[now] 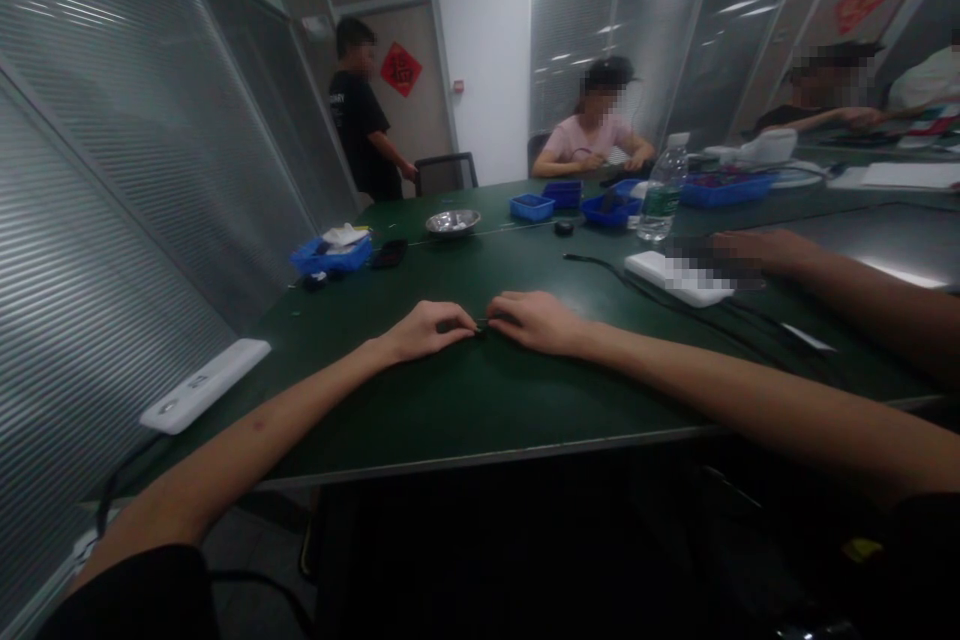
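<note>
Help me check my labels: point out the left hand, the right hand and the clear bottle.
Left hand (423,331), head view: its middle.
Right hand (538,322), head view: its back.
Clear bottle (660,202), head view: its label.

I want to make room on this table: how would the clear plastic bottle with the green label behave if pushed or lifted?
The clear plastic bottle with the green label would probably tip if pushed near its top, being tall and narrow. Its thin-looking wall may flex when squeezed. How full it is, I cannot tell.
</note>
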A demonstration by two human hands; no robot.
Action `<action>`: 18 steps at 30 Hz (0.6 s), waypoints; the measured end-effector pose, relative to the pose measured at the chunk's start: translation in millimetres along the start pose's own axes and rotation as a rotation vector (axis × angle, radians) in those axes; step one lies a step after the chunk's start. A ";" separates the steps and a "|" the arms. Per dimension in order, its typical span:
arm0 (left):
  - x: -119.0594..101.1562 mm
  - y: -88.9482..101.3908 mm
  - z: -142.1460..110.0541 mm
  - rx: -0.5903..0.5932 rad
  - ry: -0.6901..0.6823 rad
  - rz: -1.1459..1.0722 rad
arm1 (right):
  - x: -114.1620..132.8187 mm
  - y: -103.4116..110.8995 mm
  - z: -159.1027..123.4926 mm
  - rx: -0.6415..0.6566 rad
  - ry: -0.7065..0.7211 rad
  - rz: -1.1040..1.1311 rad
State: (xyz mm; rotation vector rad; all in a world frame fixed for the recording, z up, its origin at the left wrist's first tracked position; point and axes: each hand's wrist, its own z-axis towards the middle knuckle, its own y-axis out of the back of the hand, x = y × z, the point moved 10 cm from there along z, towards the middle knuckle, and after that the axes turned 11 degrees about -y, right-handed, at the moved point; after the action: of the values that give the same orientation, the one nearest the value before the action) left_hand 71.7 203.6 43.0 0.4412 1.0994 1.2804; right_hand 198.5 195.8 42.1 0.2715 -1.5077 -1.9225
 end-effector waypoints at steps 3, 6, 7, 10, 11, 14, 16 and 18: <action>4.9 0.5 -1.5 -0.017 0.038 -0.021 | -1.1 -0.1 0.0 0.001 -0.012 -0.005; 6.3 0.5 -1.9 -0.028 0.064 -0.033 | -1.5 2.0 -0.5 -0.017 -0.023 -0.015; 6.5 0.8 -1.8 -0.032 0.070 -0.035 | -1.3 3.2 -0.9 -0.026 -0.027 -0.017; 8.0 2.1 -1.8 -0.035 0.087 -0.036 | -0.8 7.2 -1.8 -0.046 -0.045 -0.014; 9.5 2.8 -2.0 -0.033 0.093 -0.033 | -0.7 8.5 -2.0 -0.052 -0.051 -0.012; 18.3 7.8 -4.4 -0.045 0.120 -0.007 | -0.5 10.4 -2.1 -0.058 -0.059 -0.007; 26.8 12.6 -6.9 -0.066 0.147 0.009 | -0.1 10.6 -2.2 -0.059 -0.053 -0.006; 34.0 15.1 -8.7 -0.070 0.163 0.007 | 1.3 10.2 -2.8 -0.056 -0.032 0.002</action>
State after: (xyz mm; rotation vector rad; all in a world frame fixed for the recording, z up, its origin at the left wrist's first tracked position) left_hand 53.0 236.4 37.2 0.2919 1.1859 1.3753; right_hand 202.8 191.8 50.9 0.2149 -1.4719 -1.9728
